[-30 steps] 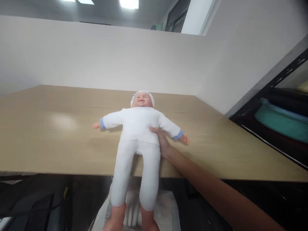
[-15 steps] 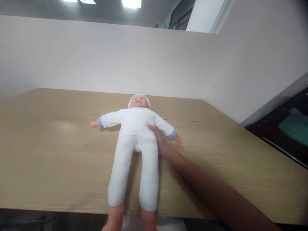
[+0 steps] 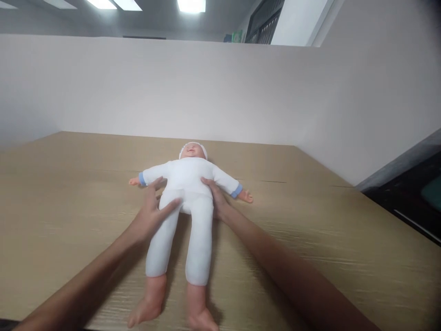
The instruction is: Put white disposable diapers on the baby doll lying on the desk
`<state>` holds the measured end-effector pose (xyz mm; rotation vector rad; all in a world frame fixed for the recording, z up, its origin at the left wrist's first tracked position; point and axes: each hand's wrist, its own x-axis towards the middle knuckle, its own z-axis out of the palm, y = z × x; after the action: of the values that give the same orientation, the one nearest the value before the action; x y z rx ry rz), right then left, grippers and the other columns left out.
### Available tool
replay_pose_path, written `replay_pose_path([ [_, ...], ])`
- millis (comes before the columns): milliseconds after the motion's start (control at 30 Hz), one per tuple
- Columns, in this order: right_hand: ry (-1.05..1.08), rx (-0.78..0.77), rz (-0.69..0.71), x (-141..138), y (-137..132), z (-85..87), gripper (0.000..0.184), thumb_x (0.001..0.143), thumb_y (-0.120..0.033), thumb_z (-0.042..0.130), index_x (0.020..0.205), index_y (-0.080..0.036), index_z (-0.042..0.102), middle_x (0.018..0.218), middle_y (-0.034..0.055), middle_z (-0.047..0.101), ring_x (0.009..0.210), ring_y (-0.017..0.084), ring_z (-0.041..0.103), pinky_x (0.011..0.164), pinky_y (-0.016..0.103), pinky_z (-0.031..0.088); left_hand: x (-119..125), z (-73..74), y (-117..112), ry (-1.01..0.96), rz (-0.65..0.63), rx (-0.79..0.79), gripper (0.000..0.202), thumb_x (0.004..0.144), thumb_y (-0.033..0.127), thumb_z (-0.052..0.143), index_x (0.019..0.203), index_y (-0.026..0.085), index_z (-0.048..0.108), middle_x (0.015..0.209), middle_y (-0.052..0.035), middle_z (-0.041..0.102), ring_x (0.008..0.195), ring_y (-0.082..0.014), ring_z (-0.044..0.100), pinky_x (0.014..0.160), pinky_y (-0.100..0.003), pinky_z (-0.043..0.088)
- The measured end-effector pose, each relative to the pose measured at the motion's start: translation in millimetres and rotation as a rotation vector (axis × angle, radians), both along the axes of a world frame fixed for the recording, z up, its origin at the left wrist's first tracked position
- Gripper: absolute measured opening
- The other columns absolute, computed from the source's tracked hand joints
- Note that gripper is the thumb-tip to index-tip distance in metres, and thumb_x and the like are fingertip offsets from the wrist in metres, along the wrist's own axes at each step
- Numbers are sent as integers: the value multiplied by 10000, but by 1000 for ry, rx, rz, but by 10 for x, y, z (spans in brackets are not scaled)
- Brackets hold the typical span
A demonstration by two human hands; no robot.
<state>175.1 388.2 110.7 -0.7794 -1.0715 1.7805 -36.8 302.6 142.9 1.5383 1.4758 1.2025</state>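
Doll [image 3: 189, 177]: one, face up on the table [image 3: 86, 207], head toward the far edge, legs toward the person, a little left of the middle as I see it.
Doll's outfit: white top and white trousers, blue cuff [image 3: 142, 179] at each wrist; white cap [image 3: 206, 151] on the head.
Doll's limbs: arms stretched out to both sides; legs slightly parted, feet [image 3: 148, 305] bare.
Left hand [image 3: 154, 212]: at the doll's hip, thumb spread well away from the forefinger; thumb laid across the top of the thigh, forefinger beside the waist; whether it grips, I cannot tell.
Right hand [image 3: 217, 198]: closed around the doll's other side at the waist, thumb pressed on the front of the top; remaining fingers out of sight.
Forearms: both bare, reaching in from either side of the doll's legs.
Tabletop: pale wood tone, fine grain, with a thin dark seam running crosswise past the doll.
Wall [image 3: 172, 87]: plain, pale, standing behind the table.
Upper part of room: lit ceiling panels [image 3: 192, 5]; a small green item [image 3: 237, 37] beyond the wall's top edge.
Right side: dark rack [image 3: 409, 197], partly seen, with something teal [image 3: 432, 193], too blurred to identify.
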Motion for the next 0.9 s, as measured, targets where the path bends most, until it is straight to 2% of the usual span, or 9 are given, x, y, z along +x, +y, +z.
replay_pose_path([
  [67,55,-51,43,-13,-3,6,578,901,-645,682,1239,-177,722,1152,128,832,1220,362,750,1088,521,613,16,-68,131,-167,-66,-89,1039,895,656,796,1713,264,289,1777,-148,363,1616,-434,393,1280,-558,459],
  [167,129,-126,75,-16,-13,28,575,931,-615,689,1289,-167,706,1168,120,830,1267,356,728,1120,498,590,56,-113,181,-308,-117,-113,968,913,624,801,1707,317,341,1679,-125,524,1535,-426,517,1238,-546,505],
  [267,156,-173,89,3,-29,58,605,894,-618,754,1285,-159,715,1119,131,834,1298,384,708,1128,507,581,104,-131,180,-358,-136,-118,928,945,601,787,1709,299,354,1611,-95,609,1481,-416,576,1203,-526,533],
  [400,148,-155,79,5,-56,95,629,868,-638,781,1280,-166,727,1109,142,833,1322,403,689,1124,531,580,133,-152,195,-407,-152,-105,885,966,569,790,1708,309,383,1641,-92,591,1497,-378,572,1226,-520,513],
  [500,142,-127,62,-23,-57,104,609,923,-645,729,1306,-172,728,1175,137,826,1325,380,690,1146,530,567,125,-182,240,-414,-158,-96,833,974,555,785,1688,305,436,1639,-91,597,1502,-375,570,1233,-526,501],
  [600,56,-65,-39,-2,-32,64,589,974,-673,670,1340,-216,730,1280,107,804,1338,342,685,1194,513,532,119,-235,316,-413,-142,-81,772,964,556,794,1628,283,512,1614,-88,621,1501,-370,571,1238,-519,496],
  [733,-216,52,-203,209,-28,-45,574,941,-696,713,1284,-238,761,1384,103,761,1426,337,622,1249,506,477,137,-311,399,-398,-85,-64,773,905,566,852,1539,226,571,1574,-128,647,1464,-380,601,1224,-527,505],
  [800,-313,103,-212,356,-70,-82,565,895,-699,767,1230,-245,780,1395,101,754,1455,364,591,1257,547,462,152,-345,417,-352,-27,-77,824,861,606,877,1506,191,578,1518,-172,676,1412,-408,638,1169,-537,542],
  [900,-349,168,-191,521,-162,-95,568,852,-685,820,1229,-262,780,1377,81,759,1403,397,623,1216,591,491,177,-404,447,-265,55,-105,900,774,717,894,1441,184,610,1396,-218,725,1323,-466,684,1075,-559,585],
])
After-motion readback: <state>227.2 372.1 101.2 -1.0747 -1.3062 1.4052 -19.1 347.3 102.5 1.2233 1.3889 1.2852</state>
